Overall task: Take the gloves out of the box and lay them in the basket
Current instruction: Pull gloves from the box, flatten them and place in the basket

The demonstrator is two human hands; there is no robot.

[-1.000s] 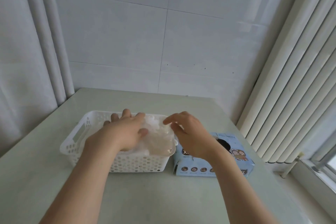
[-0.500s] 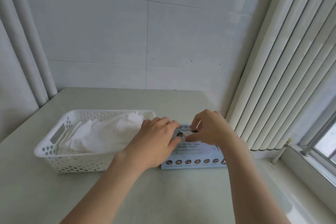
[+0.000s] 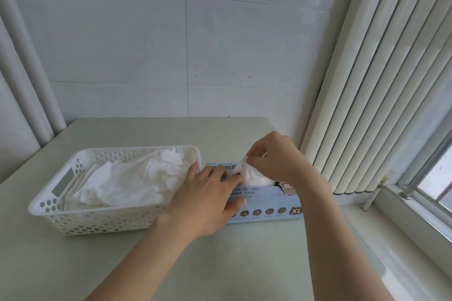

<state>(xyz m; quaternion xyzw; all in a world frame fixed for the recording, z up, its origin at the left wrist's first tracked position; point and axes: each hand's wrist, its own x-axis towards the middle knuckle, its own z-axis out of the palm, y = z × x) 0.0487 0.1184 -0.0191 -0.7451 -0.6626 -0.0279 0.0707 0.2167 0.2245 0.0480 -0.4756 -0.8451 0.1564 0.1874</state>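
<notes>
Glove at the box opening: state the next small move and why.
Probably pull the right hand up to draw the glove clear: it pinches the glove, partly inside the box, while the left hand presses the box down.

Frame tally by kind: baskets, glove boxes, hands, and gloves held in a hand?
Basket: 1
Glove box: 1
Hands: 2 (left hand, right hand)
Held glove: 1
Total: 5
Piled gloves in the basket: too bunched to count.

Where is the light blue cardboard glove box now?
The light blue box lies right of centre in the head view, beside the white perforated basket, under the left hand.
</notes>
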